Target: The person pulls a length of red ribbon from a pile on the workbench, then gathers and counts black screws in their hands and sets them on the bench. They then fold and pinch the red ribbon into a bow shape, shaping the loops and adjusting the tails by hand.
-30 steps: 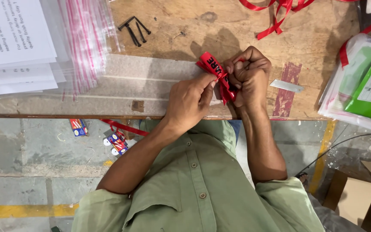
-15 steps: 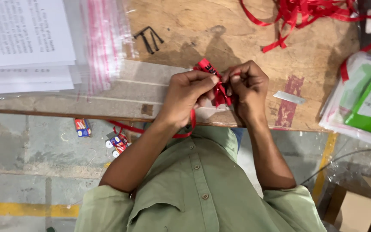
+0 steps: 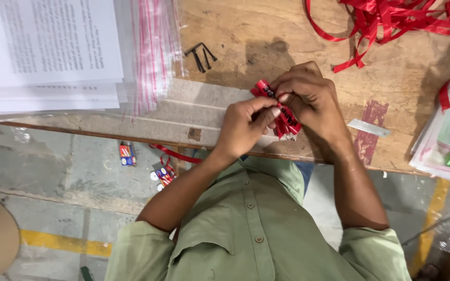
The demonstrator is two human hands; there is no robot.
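A folded red printed ribbon strip (image 3: 279, 109) is pinched at each end by the left hand (image 3: 243, 127) and right hand (image 3: 313, 101), held taut above the worn wooden table (image 3: 246, 47) for control.

Worn wooden workbench (image 3: 266, 41) above a grey concrete floor (image 3: 53, 182).

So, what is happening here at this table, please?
A person in a green shirt holds a folded bundle of red ribbon in both hands above the wooden table. The left hand and right hand pinch it together. More loose red ribbon lies further back, with paper sheets and clear plastic bags on the left.
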